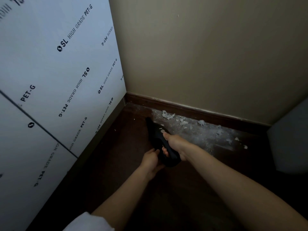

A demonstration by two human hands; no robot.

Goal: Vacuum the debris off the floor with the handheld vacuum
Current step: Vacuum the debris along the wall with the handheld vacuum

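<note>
A black handheld vacuum (155, 135) points its nozzle toward the room's corner, just above the dark floor. My right hand (175, 145) grips its handle from above, thumb near the buttons. My left hand (150, 160) holds the vacuum's underside near the rear. White debris (168, 115) lies in scraps and dust along the baseboard, from just right of the nozzle out to the far right (220, 132). The nozzle tip sits at the left end of the dusty patch.
A white protective-film panel (55, 90) printed "SL HIGH GRADE PET-G" forms the left wall. A beige wall (208, 55) with dark wooden baseboard (191, 110) closes the back. A grey box-like object (290, 140) stands at the right edge. Dark floor (116, 155) lies below.
</note>
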